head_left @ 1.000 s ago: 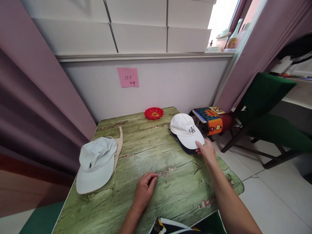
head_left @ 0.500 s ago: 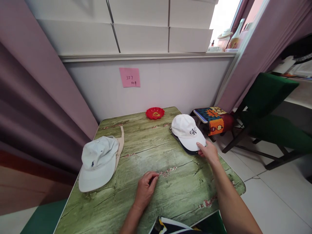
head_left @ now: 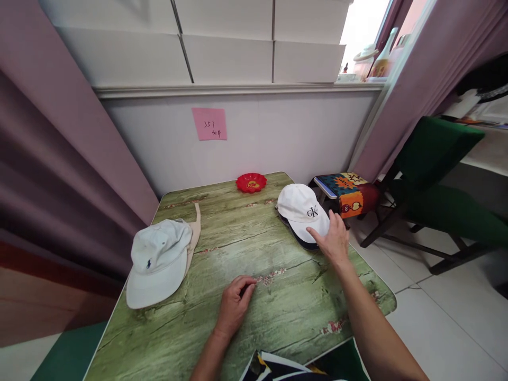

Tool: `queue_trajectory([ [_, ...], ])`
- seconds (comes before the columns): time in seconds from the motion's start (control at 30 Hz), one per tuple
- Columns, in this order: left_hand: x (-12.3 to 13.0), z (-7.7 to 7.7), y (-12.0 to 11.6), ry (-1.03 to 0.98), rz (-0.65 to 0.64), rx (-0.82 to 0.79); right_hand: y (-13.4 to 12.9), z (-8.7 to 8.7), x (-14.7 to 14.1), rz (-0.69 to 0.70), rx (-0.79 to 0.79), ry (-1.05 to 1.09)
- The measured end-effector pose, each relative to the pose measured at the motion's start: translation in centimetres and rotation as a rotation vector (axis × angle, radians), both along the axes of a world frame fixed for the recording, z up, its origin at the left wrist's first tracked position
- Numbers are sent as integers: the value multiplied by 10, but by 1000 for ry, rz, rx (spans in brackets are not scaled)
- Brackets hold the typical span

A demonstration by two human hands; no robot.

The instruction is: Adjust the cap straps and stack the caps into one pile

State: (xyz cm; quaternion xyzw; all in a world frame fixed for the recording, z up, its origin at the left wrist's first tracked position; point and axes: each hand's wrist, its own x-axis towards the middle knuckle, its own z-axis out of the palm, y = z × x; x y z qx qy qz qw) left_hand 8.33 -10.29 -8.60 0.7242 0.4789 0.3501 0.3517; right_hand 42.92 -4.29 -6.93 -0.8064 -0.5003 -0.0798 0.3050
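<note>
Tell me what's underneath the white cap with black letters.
Under the white cap with black letters, a dark brim shows along the side and lower edge. The rest of that dark item is covered, so I can't tell whether anything else is stacked there.

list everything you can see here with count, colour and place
table: one, green wood look, centre
white cap: one, white with dark letters, table's right side
dark cap: at least one, under the white cap
pale cap: one, pale blue-grey, table's left side
beige item: one, partly under the pale cap
dish: one, red, far edge
note: one, pink, wall
curtains: two, mauve, both sides
stool: one, patterned cover, beyond table
chair: one, green, right
bottle: one, sill
left hand: one, on table
right hand: one, at white cap's brim
</note>
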Motion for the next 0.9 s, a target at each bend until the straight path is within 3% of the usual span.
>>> queue_trajectory([
  [0.13,1,0,-1,-1,5,7,11,-27,-14,50,-135,-4],
  [0.3,3,4,-5,0,22,14,14,-44,-15,45,-93,-50],
  [0.47,4,7,-8,3,30,23,9,-37,-17,57,-65,-63],
  [0.57,4,5,-9,-1,36,27,0,-25,-32,27,73,-91],
  [0.63,5,4,-9,-4,41,25,-6,-18,-52,121,173,-78],
  [0.7,5,4,-9,-10,46,25,-8,-15,-80,356,195,31],
  [0.8,5,6,-10,-17,50,28,1,-21,-128,675,168,437],
  [0.9,6,7,-12,-35,57,19,19,-35,-169,670,40,936],
])
